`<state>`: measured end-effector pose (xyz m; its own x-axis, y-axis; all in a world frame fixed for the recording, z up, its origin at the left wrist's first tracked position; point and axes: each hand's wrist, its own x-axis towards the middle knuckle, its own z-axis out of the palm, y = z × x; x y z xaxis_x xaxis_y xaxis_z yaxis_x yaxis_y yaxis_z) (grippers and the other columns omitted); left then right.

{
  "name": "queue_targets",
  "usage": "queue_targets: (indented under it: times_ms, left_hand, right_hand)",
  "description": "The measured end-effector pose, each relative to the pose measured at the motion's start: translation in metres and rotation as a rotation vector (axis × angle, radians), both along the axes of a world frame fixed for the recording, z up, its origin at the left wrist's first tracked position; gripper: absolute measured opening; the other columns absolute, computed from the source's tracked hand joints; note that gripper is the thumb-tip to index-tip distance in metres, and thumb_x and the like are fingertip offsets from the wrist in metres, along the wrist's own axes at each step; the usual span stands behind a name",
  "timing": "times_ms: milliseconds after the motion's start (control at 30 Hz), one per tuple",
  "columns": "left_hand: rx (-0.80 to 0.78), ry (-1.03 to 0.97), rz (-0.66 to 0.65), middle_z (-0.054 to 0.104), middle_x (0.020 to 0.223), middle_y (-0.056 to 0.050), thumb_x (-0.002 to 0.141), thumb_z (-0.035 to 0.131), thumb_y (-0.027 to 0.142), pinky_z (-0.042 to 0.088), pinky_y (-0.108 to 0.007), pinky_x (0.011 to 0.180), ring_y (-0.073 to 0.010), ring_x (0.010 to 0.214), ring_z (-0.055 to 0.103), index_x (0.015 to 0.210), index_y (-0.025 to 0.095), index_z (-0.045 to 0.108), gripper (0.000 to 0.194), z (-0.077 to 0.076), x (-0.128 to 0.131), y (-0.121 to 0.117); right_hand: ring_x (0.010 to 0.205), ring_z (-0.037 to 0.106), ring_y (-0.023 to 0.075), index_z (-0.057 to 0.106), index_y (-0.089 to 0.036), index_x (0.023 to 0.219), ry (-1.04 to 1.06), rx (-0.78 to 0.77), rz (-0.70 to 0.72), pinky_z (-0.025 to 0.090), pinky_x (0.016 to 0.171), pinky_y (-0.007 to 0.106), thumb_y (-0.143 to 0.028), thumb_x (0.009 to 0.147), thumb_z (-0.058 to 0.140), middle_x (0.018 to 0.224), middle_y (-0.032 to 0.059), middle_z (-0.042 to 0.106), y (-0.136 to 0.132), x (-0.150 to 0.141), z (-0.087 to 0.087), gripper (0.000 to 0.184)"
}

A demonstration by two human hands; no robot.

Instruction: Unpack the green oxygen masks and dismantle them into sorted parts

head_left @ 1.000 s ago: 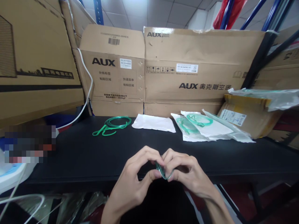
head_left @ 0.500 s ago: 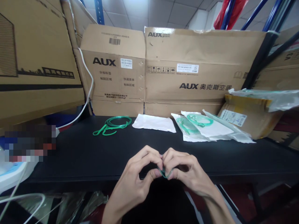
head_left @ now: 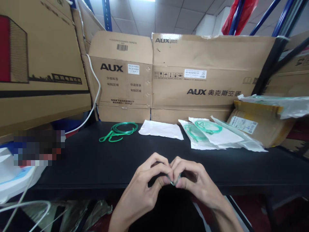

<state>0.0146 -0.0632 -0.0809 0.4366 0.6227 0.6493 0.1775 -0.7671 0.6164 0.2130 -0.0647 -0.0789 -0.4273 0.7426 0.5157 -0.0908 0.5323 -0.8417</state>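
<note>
Black table [head_left: 96, 164] across middle of frame. AUX-printed cardboard [head_left: 169, 54] upright behind, upper centre. Overlapping packets [head_left: 223, 138] with green tubing, centre right. Left hand [head_left: 146, 183] and right hand [head_left: 199, 180], lower centre, nearly touching. White flat packet [head_left: 161, 130], centre. Green tubing coil [head_left: 112, 133], left of it. Small greenish piece [head_left: 172, 183], lower centre, gripped between both hands' fingers, mostly hidden.

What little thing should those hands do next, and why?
I think the right hand might gently loosen its pinch while the left hand holds on. Both hands have the small greenish thing pinched at their fingertips, and the fingers hide most of it. Only a thin curved edge shows, so a looser pinch would probably help you see it.
</note>
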Motion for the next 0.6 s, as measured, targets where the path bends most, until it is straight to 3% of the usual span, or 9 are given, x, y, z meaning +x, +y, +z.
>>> queue_targets:
  times_ms: [100,233,433,600]
  left_hand:
    - [0.006,-0.042,0.11,0.062,0.1,-0.003,0.1,0.051,0.014,0.048,-0.03,0.085,-0.0189,0.094,0.062,0.095,0.023,0.061,0.014,-0.001,0.004,0.001]
    - [-0.006,-0.023,0.237,0.065,0.101,-0.002,0.1,0.052,0.017,0.05,-0.029,0.085,-0.0187,0.094,0.064,0.098,0.024,0.062,0.012,-0.002,0.009,0.003]
    - [-0.06,0.229,0.517,0.068,0.129,-0.001,0.104,0.046,0.033,0.048,-0.036,0.104,-0.0225,0.12,0.063,0.124,0.031,0.064,0.028,0.001,-0.017,0.017]
    - [-0.233,0.585,0.878,0.052,0.154,-0.004,0.103,0.04,0.036,0.036,-0.045,0.119,-0.0273,0.144,0.046,0.142,0.025,0.06,0.044,0.006,-0.061,0.041]
  right_hand:
    - [0.09,0.061,0.0172,0.067,-0.024,0.095,-0.008,-0.042,-0.134,0.049,0.084,0.029,-0.036,0.094,0.069,0.095,0.0015,0.064,0.001,-0.007,-0.005,0.012]
    - [0.117,0.061,0.0223,0.056,-0.031,0.127,-0.096,-0.026,-0.338,0.049,0.102,0.034,-0.033,0.089,0.073,0.125,0.0043,0.062,0.007,-0.015,-0.018,0.042]
    - [0.126,0.058,0.0232,0.053,-0.038,0.137,-0.171,0.022,-0.457,0.047,0.107,0.038,-0.036,0.097,0.059,0.138,0.0025,0.057,0.018,-0.014,-0.029,0.041]
    - [0.125,0.057,0.0241,0.055,-0.041,0.136,-0.214,0.036,-0.459,0.048,0.106,0.04,-0.037,0.096,0.059,0.137,0.0013,0.058,0.018,-0.015,-0.027,0.04]
